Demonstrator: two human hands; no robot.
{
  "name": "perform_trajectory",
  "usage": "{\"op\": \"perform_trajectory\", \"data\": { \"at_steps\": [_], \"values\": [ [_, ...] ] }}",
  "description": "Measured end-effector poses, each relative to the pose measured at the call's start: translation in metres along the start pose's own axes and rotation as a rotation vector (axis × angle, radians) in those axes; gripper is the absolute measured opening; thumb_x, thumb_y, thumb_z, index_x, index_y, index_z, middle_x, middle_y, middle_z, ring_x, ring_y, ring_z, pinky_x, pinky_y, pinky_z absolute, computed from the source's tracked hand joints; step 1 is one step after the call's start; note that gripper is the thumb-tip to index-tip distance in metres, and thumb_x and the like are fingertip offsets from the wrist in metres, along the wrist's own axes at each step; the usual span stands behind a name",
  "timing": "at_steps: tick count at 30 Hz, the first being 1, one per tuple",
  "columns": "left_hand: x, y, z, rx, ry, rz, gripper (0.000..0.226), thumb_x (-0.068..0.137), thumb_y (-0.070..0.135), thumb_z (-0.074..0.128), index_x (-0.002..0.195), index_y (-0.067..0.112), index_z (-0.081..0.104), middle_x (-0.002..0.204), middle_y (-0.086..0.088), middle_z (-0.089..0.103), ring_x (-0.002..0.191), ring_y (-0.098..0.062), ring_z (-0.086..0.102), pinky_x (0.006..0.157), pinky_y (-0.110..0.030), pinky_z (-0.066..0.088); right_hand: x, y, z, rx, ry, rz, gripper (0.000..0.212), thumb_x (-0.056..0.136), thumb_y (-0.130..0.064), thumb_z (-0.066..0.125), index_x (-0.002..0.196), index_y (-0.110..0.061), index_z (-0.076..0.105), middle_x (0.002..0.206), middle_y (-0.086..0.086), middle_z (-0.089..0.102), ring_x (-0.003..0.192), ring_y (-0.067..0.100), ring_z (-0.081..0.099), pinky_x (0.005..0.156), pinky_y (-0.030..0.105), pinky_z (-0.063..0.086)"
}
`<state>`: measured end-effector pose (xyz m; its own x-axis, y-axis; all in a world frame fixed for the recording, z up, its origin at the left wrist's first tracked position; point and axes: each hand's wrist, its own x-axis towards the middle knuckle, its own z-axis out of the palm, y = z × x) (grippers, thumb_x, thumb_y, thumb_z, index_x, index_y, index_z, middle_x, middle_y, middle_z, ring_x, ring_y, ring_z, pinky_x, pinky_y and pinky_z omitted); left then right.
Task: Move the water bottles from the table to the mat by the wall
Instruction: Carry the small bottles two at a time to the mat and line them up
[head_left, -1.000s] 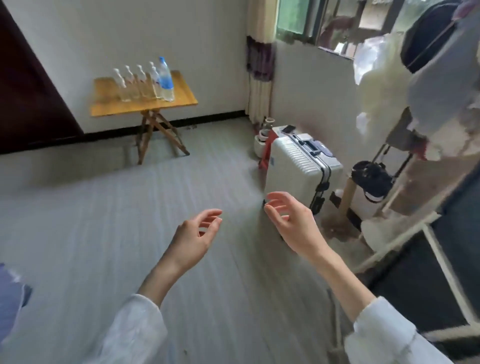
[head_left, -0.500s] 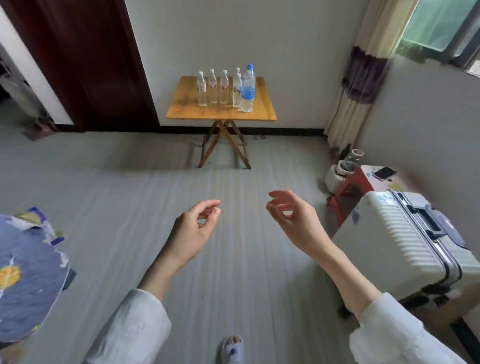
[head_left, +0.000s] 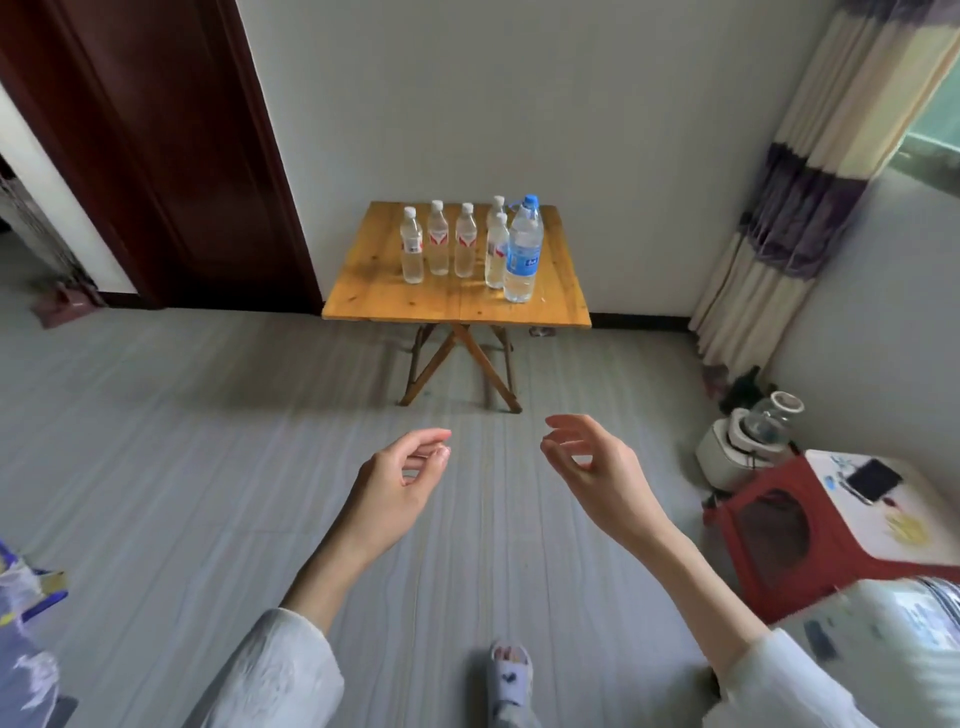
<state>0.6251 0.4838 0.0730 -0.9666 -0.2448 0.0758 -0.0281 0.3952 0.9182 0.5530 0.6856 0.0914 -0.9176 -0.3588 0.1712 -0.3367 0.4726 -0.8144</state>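
Note:
A small wooden folding table (head_left: 457, 304) stands against the far wall. On it stand several small clear water bottles (head_left: 437, 239) with white caps and one larger bottle with a blue label (head_left: 523, 250) at the right. My left hand (head_left: 402, 486) and my right hand (head_left: 592, 467) hover in front of me above the floor, well short of the table. Both have loosely curled fingers and hold nothing. A patterned blue mat (head_left: 23, 639) shows at the lower left edge.
A dark wooden door (head_left: 171, 150) is left of the table, and a striped curtain (head_left: 810, 208) hangs at the right. A red stool (head_left: 779, 530) with a phone on top, a white appliance (head_left: 737, 452) and a white suitcase (head_left: 872, 639) crowd the right side. My slippered foot (head_left: 511, 675) is below.
The view has swung left and come closer to the table, which now sits centred ahead. The suitcase has slid to the lower right corner. Both hands stay raised and empty.

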Motion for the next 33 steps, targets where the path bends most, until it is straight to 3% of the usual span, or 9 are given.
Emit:
{"op": "perform_trajectory", "data": {
  "at_steps": [6,12,19,24,30,33],
  "values": [
    [0.165,-0.006,-0.004,-0.004,0.083,-0.019,0.017,0.090,0.021,0.052,0.100,0.034,0.058,0.103,0.003,0.066,0.099,-0.015,0.061,0.091,-0.030,0.047,0.170,0.030,0.000,0.036,-0.034,-0.034,0.023,0.087,-0.022,0.056,0.109,-0.014,0.057,0.095,-0.004,0.062,0.085,0.004,0.058,0.066,0.001,0.043],
    [0.294,-0.010,-0.020,0.010,0.128,-0.041,0.019,0.090,0.023,0.051,0.105,0.032,0.057,0.106,0.004,0.065,0.100,-0.011,0.061,0.088,-0.026,0.046,0.318,0.033,0.007,0.045,-0.097,-0.078,0.023,0.087,-0.022,0.056,0.109,-0.015,0.057,0.094,-0.007,0.061,0.082,-0.002,0.057,0.066,-0.001,0.042],
    [0.422,-0.048,-0.049,0.006,0.143,-0.097,0.019,0.090,0.024,0.051,0.107,0.031,0.057,0.108,0.004,0.065,0.102,-0.010,0.059,0.091,-0.029,0.047,0.457,0.046,0.049,0.035,-0.141,-0.057,0.024,0.087,-0.021,0.057,0.110,-0.012,0.057,0.094,-0.003,0.062,0.087,0.010,0.060,0.076,0.018,0.046],
    [0.530,-0.096,-0.082,-0.018,0.118,-0.119,0.021,0.090,0.026,0.051,0.111,0.027,0.057,0.110,0.003,0.064,0.102,-0.008,0.058,0.086,-0.022,0.046,0.561,0.060,0.096,-0.014,-0.133,-0.036,0.024,0.087,-0.023,0.057,0.109,-0.016,0.057,0.089,-0.007,0.062,0.083,0.008,0.061,0.063,0.000,0.041],
    [0.656,-0.138,-0.120,0.014,0.093,-0.179,0.026,0.090,0.021,0.052,0.116,0.017,0.055,0.106,-0.001,0.061,0.100,-0.013,0.056,0.074,-0.011,0.040,0.678,0.072,0.155,-0.047,-0.173,0.056,0.026,0.087,-0.023,0.057,0.111,-0.014,0.056,0.093,-0.004,0.063,0.086,0.010,0.060,0.060,0.000,0.039],
    [0.707,-0.149,-0.131,0.037,0.076,-0.196,0.032,0.090,0.018,0.052,0.122,0.014,0.049,0.111,-0.003,0.057,0.099,-0.012,0.053,0.075,-0.015,0.040,0.721,0.078,0.172,-0.062,-0.161,0.083,0.026,0.088,-0.014,0.055,0.114,-0.011,0.054,0.091,-0.001,0.063,0.082,0.010,0.059,0.062,0.001,0.041]
  ]
}}
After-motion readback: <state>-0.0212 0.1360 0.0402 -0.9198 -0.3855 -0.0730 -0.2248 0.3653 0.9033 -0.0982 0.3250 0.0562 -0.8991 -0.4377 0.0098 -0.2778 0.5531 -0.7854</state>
